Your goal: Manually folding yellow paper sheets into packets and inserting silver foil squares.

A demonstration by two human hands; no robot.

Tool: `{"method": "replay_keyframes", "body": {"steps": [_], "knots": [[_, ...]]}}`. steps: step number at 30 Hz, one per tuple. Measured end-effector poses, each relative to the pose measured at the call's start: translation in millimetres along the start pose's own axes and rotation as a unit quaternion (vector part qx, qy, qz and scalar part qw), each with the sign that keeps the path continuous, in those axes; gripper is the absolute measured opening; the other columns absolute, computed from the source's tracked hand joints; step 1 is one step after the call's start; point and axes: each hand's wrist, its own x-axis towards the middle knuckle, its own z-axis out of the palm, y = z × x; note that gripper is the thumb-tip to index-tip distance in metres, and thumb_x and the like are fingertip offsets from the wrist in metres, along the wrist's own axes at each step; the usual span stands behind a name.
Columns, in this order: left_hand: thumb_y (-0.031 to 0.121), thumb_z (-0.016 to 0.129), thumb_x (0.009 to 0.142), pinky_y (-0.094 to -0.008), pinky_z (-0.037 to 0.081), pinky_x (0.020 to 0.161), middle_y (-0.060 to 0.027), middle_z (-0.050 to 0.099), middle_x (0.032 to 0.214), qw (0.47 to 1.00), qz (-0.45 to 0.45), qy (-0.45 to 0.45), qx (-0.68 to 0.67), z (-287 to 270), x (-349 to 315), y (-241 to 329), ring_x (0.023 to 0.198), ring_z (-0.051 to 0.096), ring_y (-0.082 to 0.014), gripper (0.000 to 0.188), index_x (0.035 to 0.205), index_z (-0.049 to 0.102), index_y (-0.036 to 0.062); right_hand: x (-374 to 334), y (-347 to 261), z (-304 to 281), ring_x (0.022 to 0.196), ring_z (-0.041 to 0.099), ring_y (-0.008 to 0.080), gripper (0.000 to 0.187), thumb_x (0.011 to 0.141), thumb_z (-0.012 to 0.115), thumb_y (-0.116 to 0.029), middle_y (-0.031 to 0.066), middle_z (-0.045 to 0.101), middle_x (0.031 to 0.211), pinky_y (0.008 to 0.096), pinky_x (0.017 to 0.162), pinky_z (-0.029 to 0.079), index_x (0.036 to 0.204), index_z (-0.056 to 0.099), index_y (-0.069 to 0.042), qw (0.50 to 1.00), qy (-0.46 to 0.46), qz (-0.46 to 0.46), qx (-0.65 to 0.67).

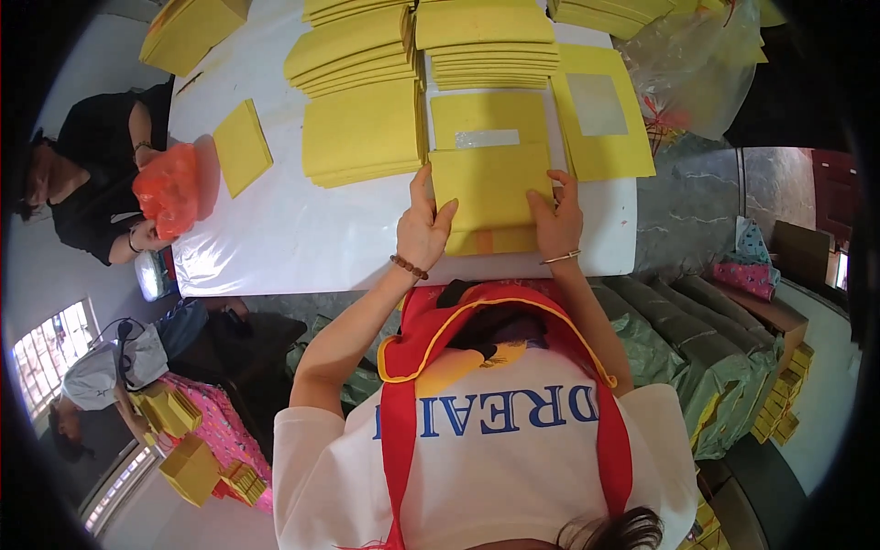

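Observation:
Both my hands grip a stack of yellow paper [495, 188] at the near side of the table, one at each side edge. My left hand [424, 220] has its thumb on top and its fingers along the left edge. My right hand [557, 218] curls round the right edge in the same way. Just beyond lies another yellow paper stack [486, 112] with a pale strip on it, partly covered by the held one. A thick yellow pile [362, 128] sits close to the left, and flat yellow sheets [600, 110] with a grey-white patch lie to the right.
The white-covered table [275, 243] carries more yellow piles [486, 41] at its far side. A clear plastic bag [697, 73] sits at the far right. At the left, a person handles a red plastic bag [170, 188]. Green wrapped bundles [678, 339] stand behind on the right.

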Motion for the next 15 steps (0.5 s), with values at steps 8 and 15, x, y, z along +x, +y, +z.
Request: {"method": "replay_keyframes", "body": {"steps": [8,15], "knots": [[0.017,0.058,0.082,-0.0365,0.041,0.052,-0.0077,0.053,0.055,0.99,0.071,0.0,0.12,-18.5,-3.8,22.2,0.051,0.053,-0.026,0.048,0.125,0.039,0.0054,2.5,-0.5,-2.4,0.092,0.059,0.0339,0.043,0.075,0.065,-0.022,0.0226,0.06,0.094,0.0384,0.074,0.045,0.113,0.048,-0.012,1.0,-0.016,0.022,-0.003],[0.016,0.062,0.075,-0.0387,0.038,0.082,-0.0087,0.056,0.102,0.889,0.374,-0.009,0.263,-0.1,10.2,44.3,0.099,0.051,-0.0249,0.042,0.115,0.053,0.0099,3.1,-0.6,-1.7,0.094,0.059,0.0349,0.042,0.075,0.065,-0.021,0.0223,0.06,0.096,0.0394,0.076,0.046,0.113,0.047,-0.013,1.0,-0.016,0.01,-0.009]]}}
